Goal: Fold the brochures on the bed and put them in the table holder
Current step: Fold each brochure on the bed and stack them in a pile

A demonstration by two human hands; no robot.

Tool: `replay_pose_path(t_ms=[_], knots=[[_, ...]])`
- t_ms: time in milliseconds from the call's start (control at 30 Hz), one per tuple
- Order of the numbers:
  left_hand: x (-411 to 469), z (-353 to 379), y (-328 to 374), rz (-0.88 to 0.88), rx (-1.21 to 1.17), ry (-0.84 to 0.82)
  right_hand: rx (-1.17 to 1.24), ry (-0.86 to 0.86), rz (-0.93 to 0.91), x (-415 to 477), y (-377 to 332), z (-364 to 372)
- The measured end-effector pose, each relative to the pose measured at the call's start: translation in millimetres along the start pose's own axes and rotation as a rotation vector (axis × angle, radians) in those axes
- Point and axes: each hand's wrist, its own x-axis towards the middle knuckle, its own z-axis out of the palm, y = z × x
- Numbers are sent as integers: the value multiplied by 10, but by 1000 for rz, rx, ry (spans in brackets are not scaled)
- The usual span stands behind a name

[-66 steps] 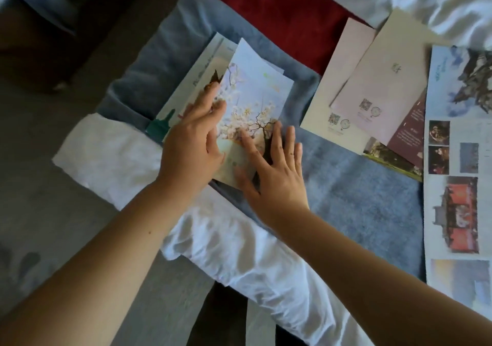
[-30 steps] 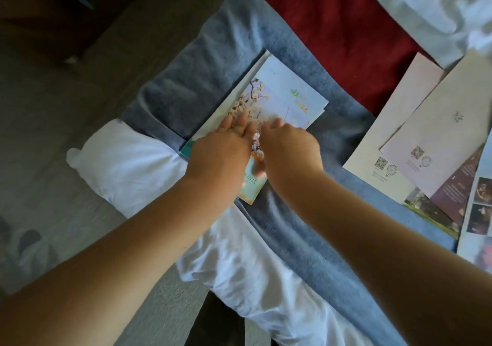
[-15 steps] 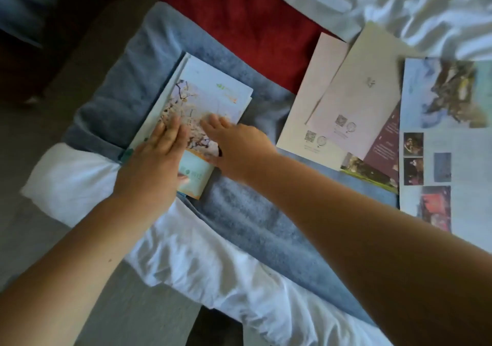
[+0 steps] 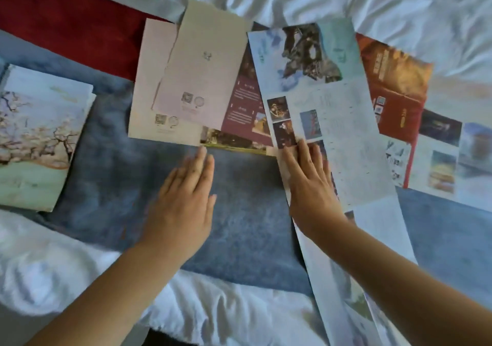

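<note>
View down onto the bed (image 4: 399, 4) from its near edge. The right hand (image 4: 311, 186) lies flat on the long brochure (image 4: 351, 132), fingers straight and slightly apart, gripping nothing. Its fingertips reach the small photo panels along the sheet's left margin. This brochure lies fully unfolded, with its long axis running from the far side of the bed to the near edge and leaning a little toward the near right corner, so the forearm lies almost along it. The left hand (image 4: 183, 202) is likewise open, fingers straight and close together, over the blue blanket (image 4: 239, 226) just left of the sheet's long edge. Whether the palm touches the blanket cannot be told. Its fingertips point at the lower edge of the cream brochures (image 4: 186, 79), which overlap a maroon brochure (image 4: 245, 100). A red brochure (image 4: 394, 84) shows from under the long sheet's right side. One folded brochure (image 4: 40, 138), with a blossoming tree on its cover, rests toward the left edge, well apart from both hands. The table holder is not in view. Judged from this layout, the long brochure is next to be folded. The right hand is on it, the left must cross a strip of blanket to reach it, and the creases would run across the long axis.
</note>
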Motion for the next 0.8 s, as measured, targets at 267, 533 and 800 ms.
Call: replay_pose_path(t_ms=[267,533,800], knots=[[-268,719,1902,228,-13,-218,-75,-104,-156,-246,757,-90],[-583,1059,2779,364,-2,-318,-190,-35,-330,-77,1024,-239],[-756,1244,2891,438,51,-387,-183,-17,-387,6,1233,-68]])
